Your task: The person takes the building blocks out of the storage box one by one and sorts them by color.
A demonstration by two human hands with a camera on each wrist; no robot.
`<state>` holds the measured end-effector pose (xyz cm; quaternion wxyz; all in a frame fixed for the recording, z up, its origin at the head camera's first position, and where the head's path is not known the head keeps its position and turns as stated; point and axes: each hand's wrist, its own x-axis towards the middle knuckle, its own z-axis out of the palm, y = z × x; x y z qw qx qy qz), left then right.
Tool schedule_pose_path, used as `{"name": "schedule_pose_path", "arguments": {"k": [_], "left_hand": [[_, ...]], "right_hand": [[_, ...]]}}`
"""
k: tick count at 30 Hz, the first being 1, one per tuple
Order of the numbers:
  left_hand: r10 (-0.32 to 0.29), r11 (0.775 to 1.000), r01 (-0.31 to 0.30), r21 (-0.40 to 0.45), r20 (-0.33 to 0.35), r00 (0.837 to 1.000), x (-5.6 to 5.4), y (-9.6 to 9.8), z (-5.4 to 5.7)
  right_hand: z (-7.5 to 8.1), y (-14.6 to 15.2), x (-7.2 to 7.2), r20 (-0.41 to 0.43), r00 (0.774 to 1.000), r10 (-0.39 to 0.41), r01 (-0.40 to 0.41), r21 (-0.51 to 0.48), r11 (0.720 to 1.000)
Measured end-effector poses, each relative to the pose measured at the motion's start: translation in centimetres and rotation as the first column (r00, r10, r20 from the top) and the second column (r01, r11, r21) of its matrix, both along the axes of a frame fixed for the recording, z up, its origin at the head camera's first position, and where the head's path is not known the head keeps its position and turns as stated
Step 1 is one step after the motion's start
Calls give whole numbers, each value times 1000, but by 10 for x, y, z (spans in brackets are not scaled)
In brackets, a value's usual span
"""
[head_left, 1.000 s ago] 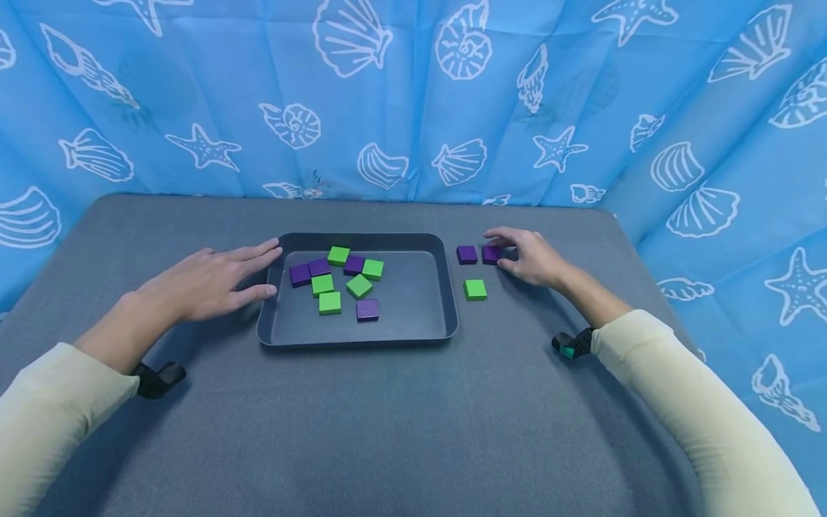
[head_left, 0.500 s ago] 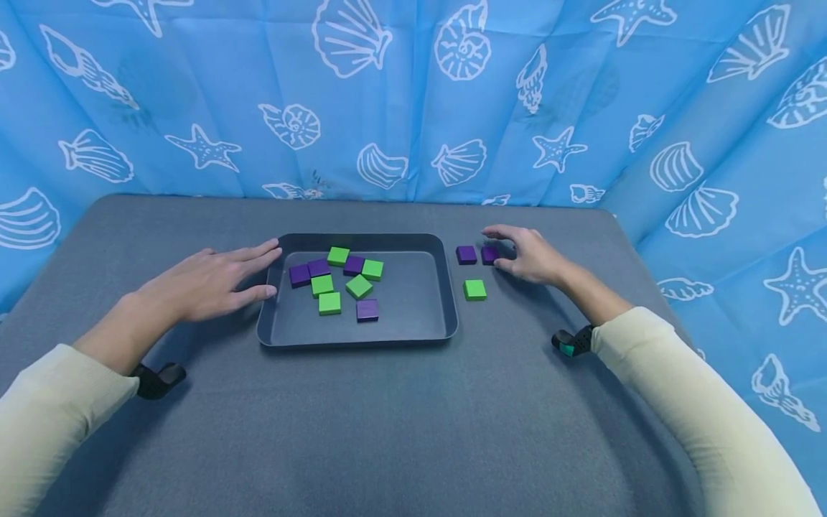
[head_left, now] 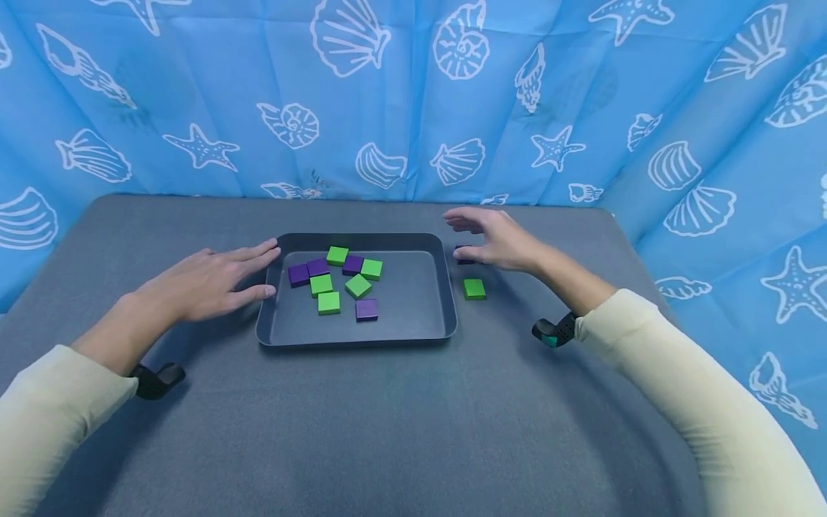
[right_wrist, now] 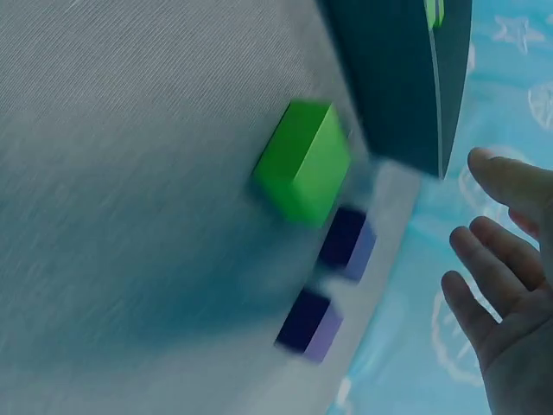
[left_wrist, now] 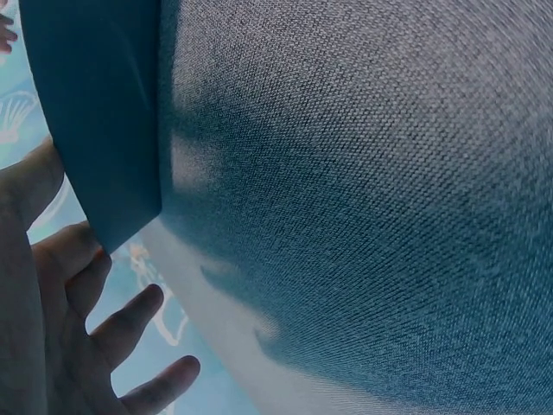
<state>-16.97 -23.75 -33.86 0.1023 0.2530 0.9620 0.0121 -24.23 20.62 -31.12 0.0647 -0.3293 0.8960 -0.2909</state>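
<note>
In the head view a dark grey tray (head_left: pixel 413 309) holds several green blocks (head_left: pixel 329 303) and purple blocks (head_left: pixel 367 310). My left hand (head_left: pixel 200 283) lies at the tray's left side, its straight fingers touching the rim. Past the tray's right rim hovers my right hand (head_left: pixel 500 240), thumb and fingers apart, with nothing seen between them. Beneath it, two purple blocks show on the table in the right wrist view, a nearer purple block (right_wrist: pixel 308 325) and a farther purple block (right_wrist: pixel 347 242). Beside them lies a green block (head_left: pixel 474 289). In the head view my right hand largely hides the purple pair.
The table (head_left: pixel 400 424) has a grey cloth surface. A blue curtain (head_left: pixel 400 93) with white shell and starfish prints hangs behind it and along the right. A black wrist mount (head_left: pixel 554 332) sits below each sleeve cuff.
My right hand has moved left, from the right-hand purple block towards the tray's right rim, leaving that block on the table. My left hand and the blocks in the tray stay put.
</note>
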Motion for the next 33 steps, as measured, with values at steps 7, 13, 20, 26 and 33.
{"name": "schedule_pose_path", "arguments": {"k": [7,13,20,26,33], "left_hand": [[8,1000,-8,17,4,1000,1,0,1],[3,1000,-3,8,4,1000,0,-1,1],[-3,1000,3,-15,7,1000,-3,-1,2],[12,1000,-12,-8,6,1000,-1,-1,4],[14,1000,-14,-9,3,1000,-2,1,3]], "right_hand": [[3,-35,2,42,998,36,-37,33,999],[2,-61,3,120,991,65,-73,65,995],[-7,-85,6,191,978,78,-109,156,982],[-9,-101,7,169,979,115,-146,189,971],[-11,-113,7,178,978,113,-152,224,963]]}}
